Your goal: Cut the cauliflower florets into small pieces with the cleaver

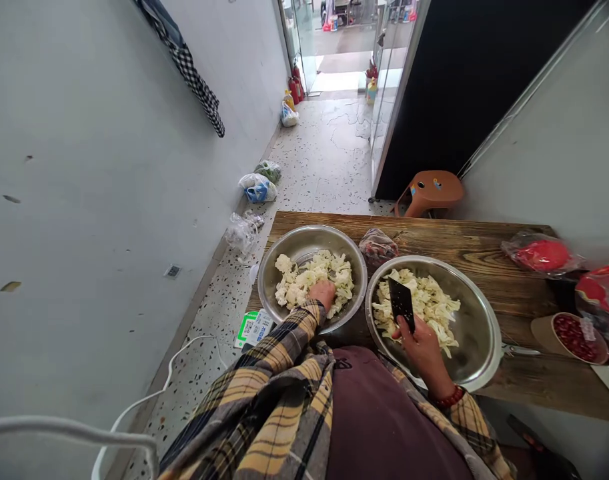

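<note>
One metal bowl [304,239] stands at the left of the wooden table [464,241] in the head view, and a second bowl [477,343] stands just beside it on the right. Pale cauliflower pieces [290,285] lie in the left one, and cut cauliflower [437,310] covers much of the right one's floor. The left hand [323,293] reaches down into the left bowl among the pieces; its fingertips are hidden, so I cannot tell whether they close on anything. The right hand [423,348] has its fingers clamped round a black-bladed knife [401,301], the blade tilted up above the cut cauliflower and flecked with white bits. Red beads [453,398] circle that wrist. Behind the gap between the bowls sits a wrapped bundle [378,247]; farther right, a tub [541,331] holds small red things. Beyond the table's far edge stands a brown stool [434,190].
</note>
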